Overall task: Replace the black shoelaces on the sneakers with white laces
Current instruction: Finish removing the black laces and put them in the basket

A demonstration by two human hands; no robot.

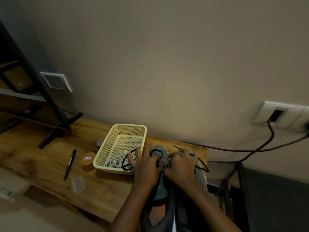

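A grey sneaker point(161, 185) lies on the wooden table point(41, 158), toe pointing away from me. My left hand point(145, 166) and my right hand point(181, 166) meet over its eyelets, fingers curled, each pinching the black shoelace point(157, 150). One black loop rises over the toe; another end point(203, 164) trails off to the right past my right hand. A second grey sneaker point(201, 176) shows beneath my right hand. White laces point(114, 162) lie coiled in the cream basket point(107, 148) beside a further black lace point(125, 162).
A black pen point(70, 164), a round wooden lid with a sticker point(87, 159) and a small clear plastic case point(77, 184) lie left of the basket. A black stand foot point(55, 131) sits at the back left. Dark cables point(250, 150) hang from a wall socket on the right.
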